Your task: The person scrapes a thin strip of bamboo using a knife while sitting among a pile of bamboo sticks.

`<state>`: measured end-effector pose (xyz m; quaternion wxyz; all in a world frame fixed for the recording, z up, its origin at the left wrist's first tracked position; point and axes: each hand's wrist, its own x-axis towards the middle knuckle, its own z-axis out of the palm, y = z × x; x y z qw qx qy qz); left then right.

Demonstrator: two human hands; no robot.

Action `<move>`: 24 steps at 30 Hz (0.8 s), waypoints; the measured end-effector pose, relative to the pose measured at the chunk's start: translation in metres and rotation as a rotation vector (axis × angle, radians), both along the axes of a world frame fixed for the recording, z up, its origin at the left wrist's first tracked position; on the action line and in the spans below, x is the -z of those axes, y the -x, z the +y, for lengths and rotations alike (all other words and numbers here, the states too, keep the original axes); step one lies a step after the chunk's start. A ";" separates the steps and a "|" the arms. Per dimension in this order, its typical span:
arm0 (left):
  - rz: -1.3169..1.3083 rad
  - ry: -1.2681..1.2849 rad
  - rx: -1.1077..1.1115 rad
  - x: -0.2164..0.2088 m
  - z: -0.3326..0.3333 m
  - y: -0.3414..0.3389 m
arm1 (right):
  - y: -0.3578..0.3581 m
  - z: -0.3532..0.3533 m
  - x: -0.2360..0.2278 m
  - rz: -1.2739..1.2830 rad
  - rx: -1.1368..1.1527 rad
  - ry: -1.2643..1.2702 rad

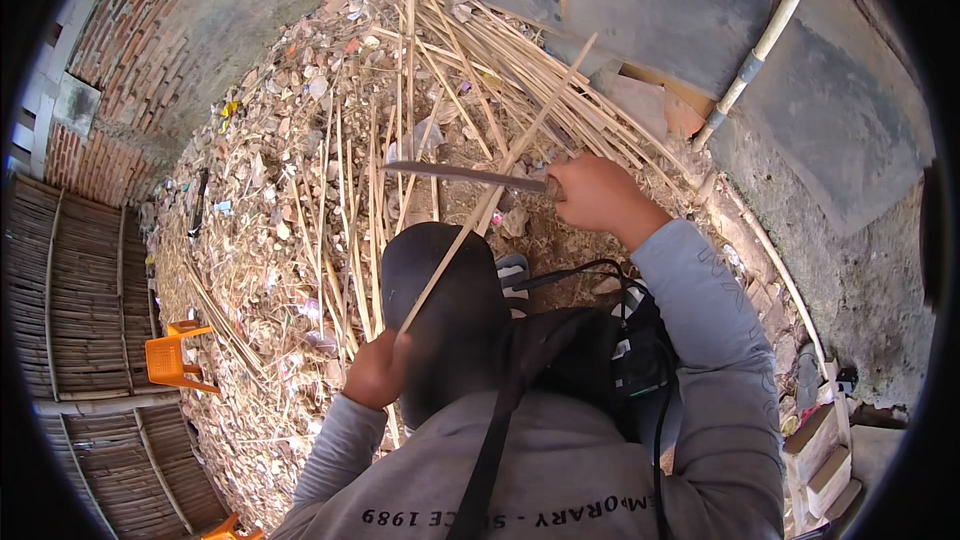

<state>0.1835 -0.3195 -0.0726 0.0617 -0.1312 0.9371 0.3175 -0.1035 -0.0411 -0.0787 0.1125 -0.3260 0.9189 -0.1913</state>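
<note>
My left hand (378,370) is closed round the near end of a long pale bamboo strip (445,268). The strip slants up and to the right, past my black-clad knee (430,290). In my right hand (600,198) is the handle of a machete (450,173), its dark blade pointing left. The blade lies across the strip a little beyond my knee; whether it cuts into the strip I cannot tell. My left fingers are partly hidden by the hand itself.
Many loose bamboo strips (590,110) lie ahead and on the littered ground (250,250). An orange plastic chair (172,358) stands at left by a bamboo-slat wall (90,290). A pale pipe (775,20) leans at right. A black device with cables (640,365) hangs near my right arm.
</note>
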 end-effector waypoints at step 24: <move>0.030 -0.026 -0.018 0.014 -0.006 -0.009 | -0.011 -0.012 0.007 0.118 -0.101 -0.043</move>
